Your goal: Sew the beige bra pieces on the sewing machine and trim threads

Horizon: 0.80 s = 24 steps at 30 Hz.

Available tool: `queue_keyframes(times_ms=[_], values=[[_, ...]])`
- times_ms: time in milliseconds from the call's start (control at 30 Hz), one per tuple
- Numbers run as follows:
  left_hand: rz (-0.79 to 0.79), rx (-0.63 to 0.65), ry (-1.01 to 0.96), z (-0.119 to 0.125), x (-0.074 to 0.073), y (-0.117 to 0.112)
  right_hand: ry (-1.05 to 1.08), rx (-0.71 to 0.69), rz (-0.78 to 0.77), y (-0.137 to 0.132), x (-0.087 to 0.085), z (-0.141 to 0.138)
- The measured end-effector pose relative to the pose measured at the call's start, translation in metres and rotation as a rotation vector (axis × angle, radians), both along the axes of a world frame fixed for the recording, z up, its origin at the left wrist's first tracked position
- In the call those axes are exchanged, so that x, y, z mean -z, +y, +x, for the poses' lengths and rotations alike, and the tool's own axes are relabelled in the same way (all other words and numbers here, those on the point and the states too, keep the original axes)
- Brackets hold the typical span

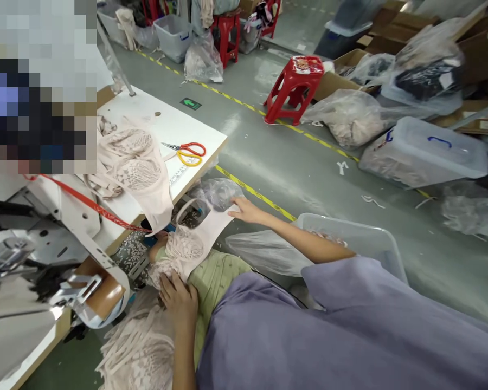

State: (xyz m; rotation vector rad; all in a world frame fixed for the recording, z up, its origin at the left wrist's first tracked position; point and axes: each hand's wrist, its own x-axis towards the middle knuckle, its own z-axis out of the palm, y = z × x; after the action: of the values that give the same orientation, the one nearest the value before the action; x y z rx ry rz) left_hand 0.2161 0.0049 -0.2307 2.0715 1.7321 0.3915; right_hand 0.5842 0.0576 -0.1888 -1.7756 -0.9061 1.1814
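A pale pink lace bra (205, 233) lies across my lap, over a green patterned cloth (217, 271). My right hand (244, 211) pinches the end of its smooth side band between thumb and fingers, pulling the band out. On the nearer lace cup, my left hand (179, 297) grips the fabric, its fingers bent over the lace; the fingertips are partly hidden. Below it hangs a heap of similar lace bras (140, 346). Another pale bra (136, 168) rests on the white table (207, 130), with one end drooping over the edge, beside red-and-yellow-handled scissors (187, 153).
A sewing machine (85, 292) fills the left side, with a red strap (89, 203) running past it. Near my right arm stands a clear plastic bin (366, 233). On the floor are a red stool (295, 89), a lidded tub (427, 151) and several plastic bags.
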Motion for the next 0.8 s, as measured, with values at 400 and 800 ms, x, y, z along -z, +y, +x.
queue_keyframes(times_ms=[400,800], values=[[0.077,-0.105,-0.181,-0.004,-0.083,0.064,0.37,-0.15,0.282,0.121,-0.022,-0.147],[0.333,0.179,-0.256,0.059,-0.134,0.145,0.284,-0.651,0.549,0.064,-0.075,-0.127]])
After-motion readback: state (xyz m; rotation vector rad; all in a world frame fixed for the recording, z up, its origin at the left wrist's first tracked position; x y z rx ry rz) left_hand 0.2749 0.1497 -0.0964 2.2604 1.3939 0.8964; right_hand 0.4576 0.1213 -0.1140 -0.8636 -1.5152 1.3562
